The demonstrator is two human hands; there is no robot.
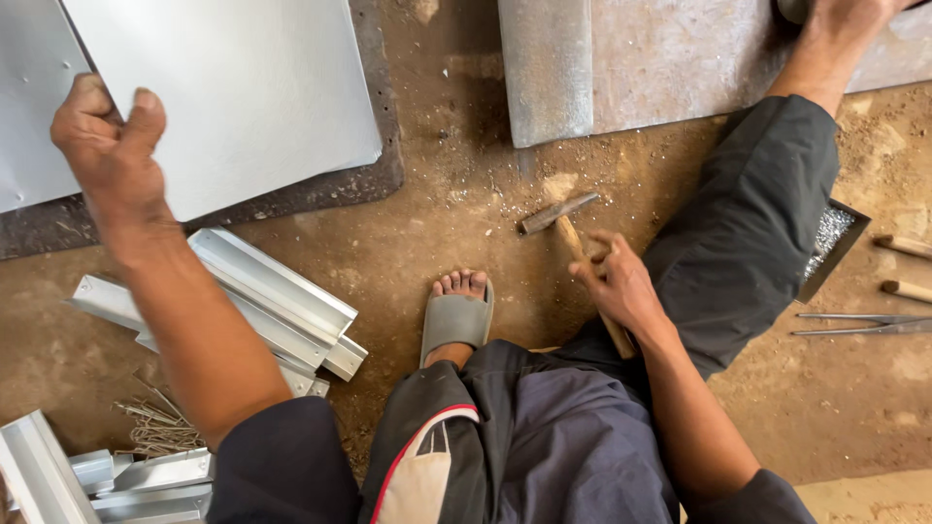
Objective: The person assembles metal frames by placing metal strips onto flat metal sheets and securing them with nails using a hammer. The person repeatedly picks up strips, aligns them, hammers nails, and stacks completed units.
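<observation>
Wooden-handled hammer (575,240): we note our right hand (619,287) closed around its handle, the metal head resting on the dirt floor (456,204) just beyond our sandalled foot (458,315). Our left hand (109,147) is closed, thumb up, pinching the near edge of a pale sheet-metal panel (233,92) that lies on a dark mat (320,189). Folded metal channel sections (277,301) lie stacked near the left forearm, with a bundle of thin wire pieces (155,422) beside them. Metal shears (859,324) and a tray of small fasteners (830,243) sit at the right edge of the floor.
</observation>
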